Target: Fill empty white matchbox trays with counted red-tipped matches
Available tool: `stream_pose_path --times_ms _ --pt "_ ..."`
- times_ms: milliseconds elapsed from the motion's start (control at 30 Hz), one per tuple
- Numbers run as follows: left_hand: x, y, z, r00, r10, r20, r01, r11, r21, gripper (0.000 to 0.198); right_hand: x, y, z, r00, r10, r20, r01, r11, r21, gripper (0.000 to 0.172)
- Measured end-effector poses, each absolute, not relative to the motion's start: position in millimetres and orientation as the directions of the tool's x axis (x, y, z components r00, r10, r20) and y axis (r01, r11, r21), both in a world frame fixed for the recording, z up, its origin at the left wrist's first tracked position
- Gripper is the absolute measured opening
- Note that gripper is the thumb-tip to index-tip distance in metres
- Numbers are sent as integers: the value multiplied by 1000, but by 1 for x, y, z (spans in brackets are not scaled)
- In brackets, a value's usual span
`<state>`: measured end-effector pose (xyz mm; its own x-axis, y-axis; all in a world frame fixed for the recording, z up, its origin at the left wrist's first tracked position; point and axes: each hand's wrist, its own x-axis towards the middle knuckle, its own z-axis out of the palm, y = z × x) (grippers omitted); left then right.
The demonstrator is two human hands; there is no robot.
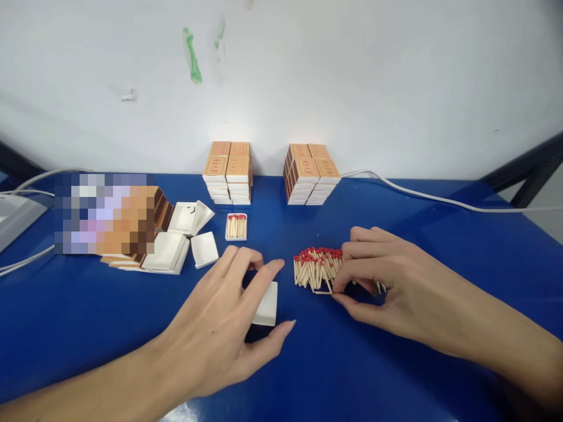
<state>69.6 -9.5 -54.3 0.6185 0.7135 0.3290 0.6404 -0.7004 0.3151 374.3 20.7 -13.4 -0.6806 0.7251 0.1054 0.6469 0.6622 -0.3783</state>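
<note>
My left hand point(220, 322) hovers over a small white matchbox tray point(267, 306), its thumb and fingers apart. The tray is partly hidden under that hand, and I cannot tell whether the hand touches it. On the right, my right hand point(391, 281) has its thumb and forefinger pinched at the end of a matchstick point(323, 292) lying sideways at the near edge of a pile of red-headed matches point(314, 266). Its fingers cover the right part of the pile. Behind my left hand stands a tray filled with matches point(236, 227).
Two stacks of orange-topped matchboxes, a left stack point(229, 173) and a right stack point(310, 174), stand near the white wall. Several white trays point(204, 249) and matchbox sleeves point(163, 211) lie at the left, beside a blurred patch. A white cable point(422, 192) runs along the back right.
</note>
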Motion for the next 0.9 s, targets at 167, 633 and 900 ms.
stream_pose_path --times_ms 167,633,900 --pt "70 -10 -56 621 708 335 637 -706 310 60 383 17 -7 -648 761 -10 658 553 -511 15" --pt "70 -28 -48 647 498 578 417 -865 278 10 341 -10 -3 -695 712 97 490 568 -661 17" --pt "71 -22 -49 622 502 601 476 -852 219 8 337 -13 -10 -720 685 106 472 597 -648 17"
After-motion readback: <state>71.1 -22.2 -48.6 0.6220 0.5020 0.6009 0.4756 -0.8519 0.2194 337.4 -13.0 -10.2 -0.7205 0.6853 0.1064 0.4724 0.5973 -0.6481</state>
